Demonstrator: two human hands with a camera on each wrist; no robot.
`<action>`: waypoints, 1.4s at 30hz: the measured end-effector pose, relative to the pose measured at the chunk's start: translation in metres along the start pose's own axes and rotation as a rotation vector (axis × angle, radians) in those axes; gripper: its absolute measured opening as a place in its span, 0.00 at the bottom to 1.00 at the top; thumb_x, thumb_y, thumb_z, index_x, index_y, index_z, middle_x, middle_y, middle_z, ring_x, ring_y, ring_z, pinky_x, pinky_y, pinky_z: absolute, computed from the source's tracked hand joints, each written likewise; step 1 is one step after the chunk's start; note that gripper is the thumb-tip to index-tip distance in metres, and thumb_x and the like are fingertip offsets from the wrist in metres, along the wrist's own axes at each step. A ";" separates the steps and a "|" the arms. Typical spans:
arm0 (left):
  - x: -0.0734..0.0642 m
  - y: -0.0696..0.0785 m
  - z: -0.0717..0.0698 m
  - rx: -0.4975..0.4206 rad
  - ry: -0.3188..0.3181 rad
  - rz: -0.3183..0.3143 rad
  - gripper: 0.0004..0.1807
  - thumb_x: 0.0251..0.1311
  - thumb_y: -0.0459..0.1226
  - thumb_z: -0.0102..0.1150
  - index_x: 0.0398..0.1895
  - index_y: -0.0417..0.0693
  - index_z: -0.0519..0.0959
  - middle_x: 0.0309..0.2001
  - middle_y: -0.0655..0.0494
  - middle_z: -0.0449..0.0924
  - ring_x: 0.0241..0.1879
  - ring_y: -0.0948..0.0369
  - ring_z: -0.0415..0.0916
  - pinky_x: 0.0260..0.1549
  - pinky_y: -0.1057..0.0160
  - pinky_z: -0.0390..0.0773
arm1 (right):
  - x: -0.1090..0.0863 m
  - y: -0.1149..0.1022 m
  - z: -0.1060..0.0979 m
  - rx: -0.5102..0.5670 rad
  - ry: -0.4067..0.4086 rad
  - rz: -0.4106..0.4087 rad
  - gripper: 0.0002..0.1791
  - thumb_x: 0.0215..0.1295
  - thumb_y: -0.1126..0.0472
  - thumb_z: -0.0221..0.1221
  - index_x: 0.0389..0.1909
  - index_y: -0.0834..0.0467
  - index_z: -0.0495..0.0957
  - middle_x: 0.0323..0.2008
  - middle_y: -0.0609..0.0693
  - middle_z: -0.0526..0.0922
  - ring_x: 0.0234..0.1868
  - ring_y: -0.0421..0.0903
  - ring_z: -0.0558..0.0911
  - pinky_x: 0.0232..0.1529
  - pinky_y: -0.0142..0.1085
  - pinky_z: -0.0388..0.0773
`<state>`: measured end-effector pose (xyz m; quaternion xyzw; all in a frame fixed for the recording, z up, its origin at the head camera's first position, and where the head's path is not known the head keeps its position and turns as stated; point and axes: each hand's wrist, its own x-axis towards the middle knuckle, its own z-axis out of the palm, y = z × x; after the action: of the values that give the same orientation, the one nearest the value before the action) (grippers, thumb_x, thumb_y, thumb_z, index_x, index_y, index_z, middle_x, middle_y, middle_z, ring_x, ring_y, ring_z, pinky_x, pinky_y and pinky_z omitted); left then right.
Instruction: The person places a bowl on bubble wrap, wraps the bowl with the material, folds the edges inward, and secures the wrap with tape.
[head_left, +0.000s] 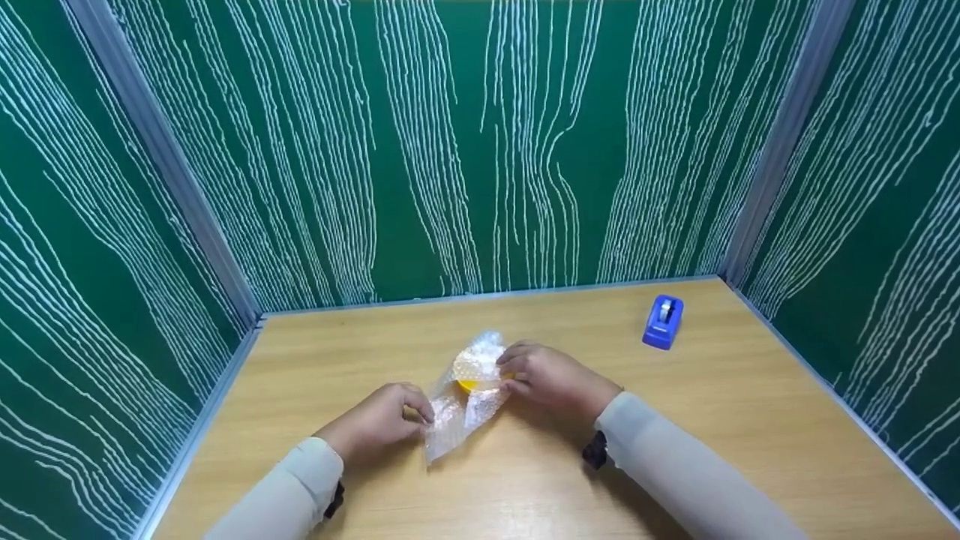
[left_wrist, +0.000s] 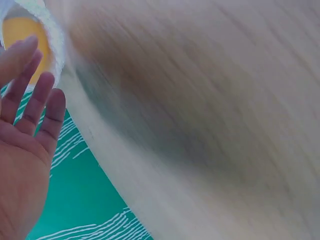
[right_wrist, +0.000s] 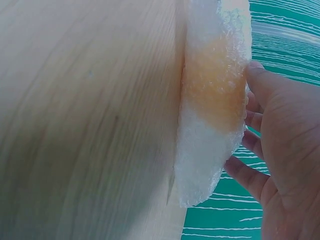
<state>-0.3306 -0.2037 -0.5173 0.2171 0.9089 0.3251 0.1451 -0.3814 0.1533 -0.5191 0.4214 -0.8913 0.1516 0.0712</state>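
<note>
A sheet of clear bubble wrap (head_left: pixel 450 427) lies on the table, folded around a round yellow object (head_left: pixel 468 385). Part of its curved yellow edge shows between the folds; the rest is covered, so I cannot tell what it is. My left hand (head_left: pixel 386 416) pinches the near left edge of the wrap between thumb and forefinger. On the other side, my right hand (head_left: pixel 547 375) holds the wrapped bundle at its right edge. In the right wrist view, the thumb lies at the bubble wrap's (right_wrist: pixel 205 160) edge and the other fingers reach behind it.
A blue tape dispenser (head_left: pixel 663 322) stands at the back right of the wooden table (head_left: pixel 337 345). Green walls (head_left: pixel 420 150) with white wavy lines enclose the table at the back and both sides, with metal posts (head_left: pixel 780 142) at the corners.
</note>
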 end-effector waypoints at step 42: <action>0.008 0.007 0.018 0.198 -0.020 0.085 0.03 0.68 0.42 0.82 0.39 0.57 0.95 0.42 0.67 0.85 0.42 0.65 0.79 0.50 0.61 0.84 | 0.003 -0.001 0.000 -0.014 0.002 -0.024 0.13 0.82 0.57 0.68 0.53 0.62 0.93 0.63 0.56 0.92 0.69 0.57 0.88 0.76 0.52 0.83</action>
<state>-0.3289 -0.1857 -0.5273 0.2720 0.9250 0.2374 0.1180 -0.3822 0.1507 -0.5177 0.4314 -0.8872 0.1448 0.0767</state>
